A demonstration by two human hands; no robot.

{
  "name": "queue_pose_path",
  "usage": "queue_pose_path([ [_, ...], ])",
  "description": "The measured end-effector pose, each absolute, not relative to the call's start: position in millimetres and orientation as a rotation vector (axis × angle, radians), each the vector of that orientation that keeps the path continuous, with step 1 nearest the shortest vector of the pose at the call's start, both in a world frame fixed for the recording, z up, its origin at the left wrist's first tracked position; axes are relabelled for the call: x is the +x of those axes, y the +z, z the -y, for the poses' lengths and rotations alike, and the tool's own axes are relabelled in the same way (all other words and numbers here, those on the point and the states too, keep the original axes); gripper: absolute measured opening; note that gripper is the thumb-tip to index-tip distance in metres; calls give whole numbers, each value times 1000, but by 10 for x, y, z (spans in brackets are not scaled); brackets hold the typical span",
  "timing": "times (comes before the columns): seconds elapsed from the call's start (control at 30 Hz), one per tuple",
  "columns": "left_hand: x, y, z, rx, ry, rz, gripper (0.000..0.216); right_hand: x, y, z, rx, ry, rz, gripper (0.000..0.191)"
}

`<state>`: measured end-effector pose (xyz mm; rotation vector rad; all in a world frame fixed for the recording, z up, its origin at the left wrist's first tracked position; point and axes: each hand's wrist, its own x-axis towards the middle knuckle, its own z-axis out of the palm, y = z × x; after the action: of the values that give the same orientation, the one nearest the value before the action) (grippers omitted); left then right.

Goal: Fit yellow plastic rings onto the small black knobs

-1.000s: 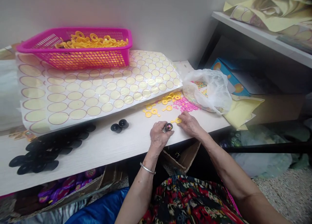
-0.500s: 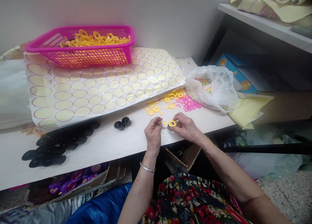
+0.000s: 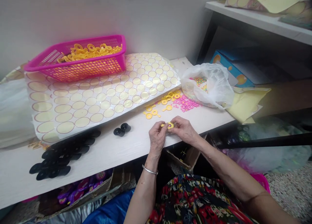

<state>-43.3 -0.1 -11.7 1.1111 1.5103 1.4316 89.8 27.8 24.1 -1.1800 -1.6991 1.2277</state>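
My left hand (image 3: 158, 136) and my right hand (image 3: 183, 129) meet at the front edge of the white table (image 3: 109, 152), both pinched on one small yellow ring piece (image 3: 170, 125). A dark round part seems to sit under the ring, mostly hidden by my fingers. Just beyond lie several loose yellow ring pieces (image 3: 158, 107) and a scatter of pink beads (image 3: 185, 103). Two black discs (image 3: 122, 129) rest to the left of my left hand.
A pile of black discs (image 3: 63, 155) lies at the left front. Sheets of round stickers (image 3: 102, 94) cover the back, under a pink basket (image 3: 78, 59) of yellow rings. A plastic bag (image 3: 209, 85) of coloured beads sits at right. An open cardboard box (image 3: 185, 155) is below the table edge.
My right hand picked up a yellow ring from the table and brought it over the dark part in my left hand. Now both hands pinch the ring together.
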Motion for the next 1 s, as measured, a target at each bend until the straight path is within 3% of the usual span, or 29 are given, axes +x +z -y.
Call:
queue_pose_path([
  [0.13,-415,-107,2,1053,1458,-1500,21,834,191,-228,-1201,1584,1294,27],
  [0.37,-280,30,-13,648,1509,-1373,45,714,158,-211,-1253,1498,1183,26],
  [0.53,-155,125,-34,559,1479,-1462,31,653,141,-190,-1268,1554,1033,26],
  [1.0,-208,-6,-43,679,1380,-1612,33,644,140,-240,-1275,1769,734,28],
])
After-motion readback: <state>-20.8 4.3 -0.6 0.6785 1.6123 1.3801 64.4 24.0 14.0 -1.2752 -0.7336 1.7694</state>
